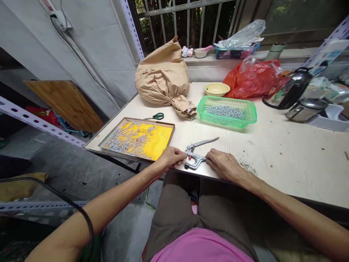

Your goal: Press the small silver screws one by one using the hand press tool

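Note:
Metal hand pliers point(196, 162) with a spring and a C-shaped jaw lie at the table's front edge, their upper handle raised away from the lower one. My right hand point(222, 163) is closed round the end of the lower handle. At the jaw, my left hand point(173, 157) has its fingertips pinched together; whatever they hold is too small to name. Left of the pliers, a shallow tray point(172, 135) with a yellow bottom carries many small metal pieces point(117, 144). A green basket point(227, 123) farther back contains similar metal pieces point(225, 111).
Green-handled scissors point(158, 116) lie behind the tray. A brown paper bag point(162, 78), a cream bowl point(216, 89) and a red plastic bag point(255, 78) stand at the back. A kettle point(293, 87) and a metal pot point(307, 109) are on the right.

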A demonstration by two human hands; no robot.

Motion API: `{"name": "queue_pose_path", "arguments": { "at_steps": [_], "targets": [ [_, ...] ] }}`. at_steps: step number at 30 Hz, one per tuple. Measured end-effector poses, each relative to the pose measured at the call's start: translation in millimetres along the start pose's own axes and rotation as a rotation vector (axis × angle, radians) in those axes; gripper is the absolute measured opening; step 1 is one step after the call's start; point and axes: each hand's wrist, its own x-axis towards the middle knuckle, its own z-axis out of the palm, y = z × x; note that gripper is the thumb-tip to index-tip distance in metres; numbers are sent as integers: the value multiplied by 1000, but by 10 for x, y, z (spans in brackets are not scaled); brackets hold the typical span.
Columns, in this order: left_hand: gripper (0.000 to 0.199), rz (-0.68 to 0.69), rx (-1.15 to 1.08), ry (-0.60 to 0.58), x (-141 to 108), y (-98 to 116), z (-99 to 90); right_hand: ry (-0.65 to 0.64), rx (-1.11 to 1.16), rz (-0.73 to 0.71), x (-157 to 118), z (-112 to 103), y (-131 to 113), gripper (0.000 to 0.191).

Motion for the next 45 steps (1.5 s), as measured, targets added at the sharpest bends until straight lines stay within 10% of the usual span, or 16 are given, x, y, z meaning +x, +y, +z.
{"name": "queue_pose_path", "arguments": {
  "at_steps": [27,45],
  "targets": [
    [24,-507,32,-165,92,251,100,23,-67,-112,75,-81,69,20],
    [26,-459,190,-237,101,349,74,-59,4,-170,135,-192,154,19]
  ]
}}
